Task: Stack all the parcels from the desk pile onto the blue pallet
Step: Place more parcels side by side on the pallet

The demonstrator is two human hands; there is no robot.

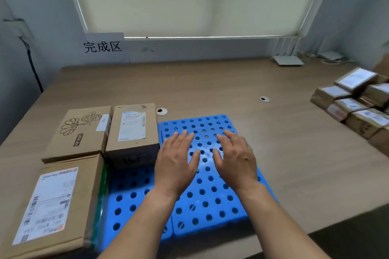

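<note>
Between parcels: left hand and right hand both empty, fingers spread flat, palms down over bare blue pallet. Three placed parcels just left of the left hand: flower-printed box, labelled box, larger flat box. Desk pile well off to the right of the right hand, blurred, count unclear. Next, probably: reach right, lift one parcel two-handed, set it on open pallet beneath the hands.
</note>
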